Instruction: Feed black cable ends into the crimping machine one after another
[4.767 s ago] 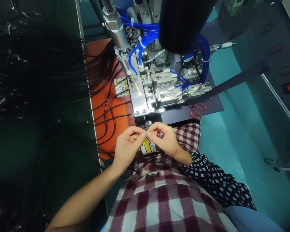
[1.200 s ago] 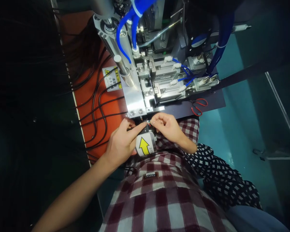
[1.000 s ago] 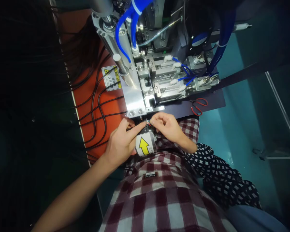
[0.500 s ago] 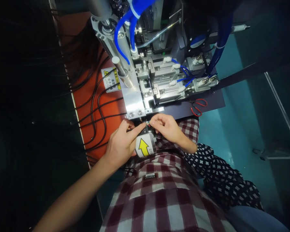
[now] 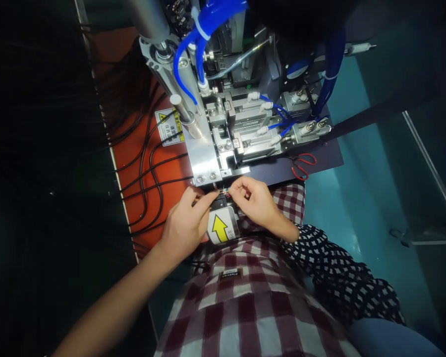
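A small bunch of thin coloured wires (image 5: 226, 193), with red and white showing, lies between my two hands in front of the machine. My right hand (image 5: 253, 199) is closed in a pinch at the right side of the bunch, thumb and index finger on the wires. From the left, my left hand (image 5: 189, 214) also pinches, its thumb tip and index finger at the wires' other side. Just below the fingertips is a small black block (image 5: 218, 204), above a white label with a yellow arrow (image 5: 220, 228). The wire ends are too small to make out clearly.
A machine with a metal plate (image 5: 202, 153), air cylinders (image 5: 258, 136) and blue tubes (image 5: 188, 54) stands right beyond my hands. Red-handled scissors (image 5: 301, 167) lie at its right. Black cables (image 5: 150, 168) cross the orange surface (image 5: 132, 148) on the left.
My left thumb tip has drawn back slightly to the left, so more of the wires shows between the hands. The right hand keeps its pinch. The view has shifted a little.
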A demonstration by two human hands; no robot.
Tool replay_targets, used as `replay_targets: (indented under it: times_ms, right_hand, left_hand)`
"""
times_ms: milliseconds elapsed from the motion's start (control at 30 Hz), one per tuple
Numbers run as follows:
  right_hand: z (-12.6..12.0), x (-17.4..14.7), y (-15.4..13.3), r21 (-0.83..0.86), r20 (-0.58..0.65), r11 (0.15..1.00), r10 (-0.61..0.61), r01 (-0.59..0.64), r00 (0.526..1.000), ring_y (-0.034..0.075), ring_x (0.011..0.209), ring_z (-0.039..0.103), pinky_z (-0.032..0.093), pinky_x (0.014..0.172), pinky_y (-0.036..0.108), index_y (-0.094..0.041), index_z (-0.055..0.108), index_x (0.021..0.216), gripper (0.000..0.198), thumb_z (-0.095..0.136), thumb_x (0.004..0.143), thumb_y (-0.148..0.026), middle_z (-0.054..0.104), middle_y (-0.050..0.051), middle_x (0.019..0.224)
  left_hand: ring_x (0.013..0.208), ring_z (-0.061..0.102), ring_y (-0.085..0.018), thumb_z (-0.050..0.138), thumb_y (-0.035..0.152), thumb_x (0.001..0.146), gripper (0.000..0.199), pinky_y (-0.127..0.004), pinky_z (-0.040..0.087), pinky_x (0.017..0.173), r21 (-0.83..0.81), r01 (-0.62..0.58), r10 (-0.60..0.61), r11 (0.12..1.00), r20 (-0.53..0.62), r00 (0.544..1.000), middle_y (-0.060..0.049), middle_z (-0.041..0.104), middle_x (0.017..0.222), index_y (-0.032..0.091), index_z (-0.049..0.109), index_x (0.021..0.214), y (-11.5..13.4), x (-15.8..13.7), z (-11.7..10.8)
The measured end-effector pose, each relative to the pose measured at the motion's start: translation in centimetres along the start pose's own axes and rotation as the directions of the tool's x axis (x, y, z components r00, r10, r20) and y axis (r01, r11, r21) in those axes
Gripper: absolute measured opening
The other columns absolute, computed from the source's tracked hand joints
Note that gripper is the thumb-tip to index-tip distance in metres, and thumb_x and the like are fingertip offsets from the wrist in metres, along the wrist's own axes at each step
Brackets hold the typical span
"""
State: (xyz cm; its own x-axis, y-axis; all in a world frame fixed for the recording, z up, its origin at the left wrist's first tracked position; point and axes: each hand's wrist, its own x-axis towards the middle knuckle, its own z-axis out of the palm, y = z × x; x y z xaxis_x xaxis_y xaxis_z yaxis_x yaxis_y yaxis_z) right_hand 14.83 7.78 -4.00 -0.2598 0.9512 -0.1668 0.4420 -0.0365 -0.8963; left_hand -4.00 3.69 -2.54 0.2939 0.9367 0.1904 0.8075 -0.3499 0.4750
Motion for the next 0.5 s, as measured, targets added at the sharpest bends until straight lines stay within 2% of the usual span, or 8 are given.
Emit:
replay_targets:
  times_ms: [100, 300, 500]
  right_hand:
    - [-0.09, 0.05, 0.35, 0.051, 0.014, 0.999, 0.002, -0.003, 1.000, 0.012, 0.060, 0.054, 0.043, 0.057, 0.025, -0.018, 0.061, 0.076, 0.013, 0.057, 0.087, -0.026, 0.060, -0.001, 0.066]
    - [-0.37, -0.25, -0.16, 0.041, -0.070, 0.997, -0.066, 0.069, 0.995, 0.014, 0.065, 0.058, 0.047, 0.064, 0.029, -0.019, 0.065, 0.085, 0.007, 0.060, 0.086, -0.024, 0.065, 0.003, 0.080]
    - [0.02, -0.26, -0.20, -0.011, -0.123, 0.993, -0.117, 0.117, 0.985, 0.013, 0.059, 0.054, 0.047, 0.064, 0.029, -0.019, 0.063, 0.078, 0.009, 0.060, 0.085, -0.022, 0.061, 0.002, 0.073]
  left_hand:
    - [0.079, 0.060, -0.017, 0.050, 0.017, 0.092, 0.019, -0.028, 0.050, 0.071, 0.016, 0.065, -0.064, 0.998, -0.042, 0.997, -0.006, 0.058, 0.085, 0.015, 0.064, 0.106, 0.46, 0.00, -0.04]
    - [0.076, 0.059, -0.015, 0.048, 0.013, 0.093, 0.018, -0.027, 0.050, 0.073, -0.034, 0.040, -0.041, 0.999, -0.044, 0.998, -0.004, 0.061, 0.083, 0.017, 0.063, 0.101, 0.51, -0.06, 0.01]
    - [0.082, 0.061, -0.015, 0.050, 0.012, 0.092, 0.015, -0.028, 0.051, 0.074, -0.096, 0.047, -0.053, 0.994, -0.060, 0.997, -0.005, 0.064, 0.088, 0.016, 0.063, 0.099, 0.38, 0.20, 0.00]
